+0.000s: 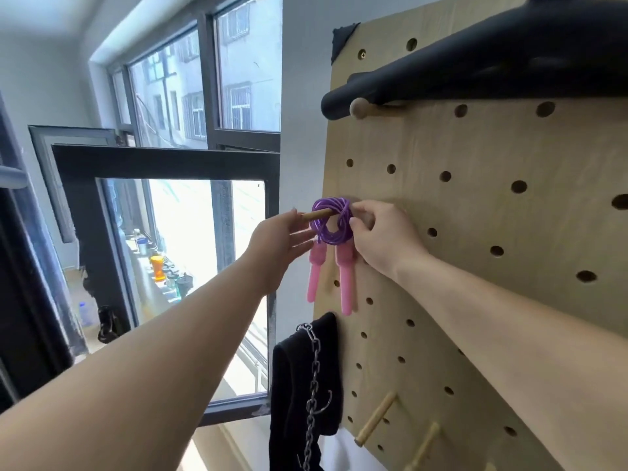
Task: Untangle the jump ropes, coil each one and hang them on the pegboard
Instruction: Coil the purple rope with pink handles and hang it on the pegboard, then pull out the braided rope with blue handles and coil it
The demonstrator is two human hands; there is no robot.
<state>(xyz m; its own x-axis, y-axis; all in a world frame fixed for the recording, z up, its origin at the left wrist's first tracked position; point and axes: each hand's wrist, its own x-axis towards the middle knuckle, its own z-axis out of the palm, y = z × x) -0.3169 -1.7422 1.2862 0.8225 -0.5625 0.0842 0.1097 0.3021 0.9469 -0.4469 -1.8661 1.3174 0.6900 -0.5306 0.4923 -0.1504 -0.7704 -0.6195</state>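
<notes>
A purple jump rope (331,229) is wound into a small coil and hangs on a wooden peg (316,214) at the left edge of the light wooden pegboard (475,232). Its two pink handles (345,283) dangle straight down below the coil. My right hand (380,237) pinches the right side of the coil against the board. My left hand (278,244) is at the peg's outer end, fingers fairly straight and touching the coil's left side and the peg tip.
A black padded object (492,62) lies on an upper peg (360,108). Below the rope a black cloth (292,385) and a metal chain (312,385) hang. Two more pegs (375,418) stick out low on the board. An open window (163,232) is on the left.
</notes>
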